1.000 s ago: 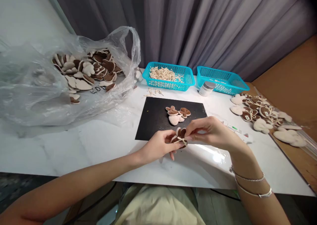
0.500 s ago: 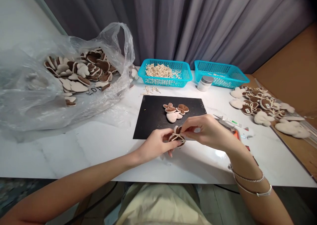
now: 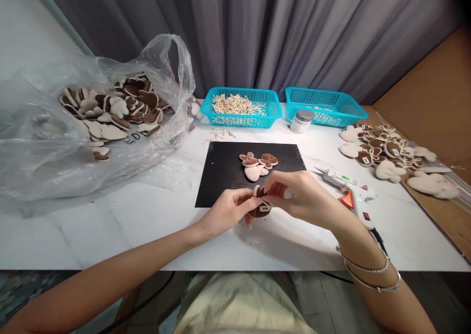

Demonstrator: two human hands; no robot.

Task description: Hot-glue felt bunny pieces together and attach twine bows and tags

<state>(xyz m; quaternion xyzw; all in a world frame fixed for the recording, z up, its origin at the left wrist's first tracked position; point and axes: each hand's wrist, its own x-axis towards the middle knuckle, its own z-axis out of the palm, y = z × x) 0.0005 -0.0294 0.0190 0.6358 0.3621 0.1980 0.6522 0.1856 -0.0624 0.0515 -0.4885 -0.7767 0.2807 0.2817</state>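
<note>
My left hand point(image 3: 230, 210) is closed round a brown, cream-edged plush bunny-head piece point(image 3: 258, 212) just over the near edge of a black mat point(image 3: 217, 177). A small pale label point(image 3: 265, 208) with dark lettering shows on its face. My right hand point(image 3: 298, 194) pinches at a thin cream cord bow on the piece, between the ears and the label. Fingers cover most of the bow. Beyond my hands, several similar plush pieces point(image 3: 253, 173) lie on the mat, brown side or cream side up.
A clear plastic bag point(image 3: 147, 152) of plush pieces fills the left. At the back stand a blue basket point(image 3: 243, 122) of cord bows, a second blue basket point(image 3: 331, 118) and a jar point(image 3: 301, 123). To the right lie pliers point(image 3: 331, 178), a glue gun point(image 3: 360, 199) and bow-trimmed pieces point(image 3: 390, 150).
My right fingers have moved down from the ear to the bow. The label, hidden before, now shows. The view has shifted slightly, uncovering more of the glue gun.
</note>
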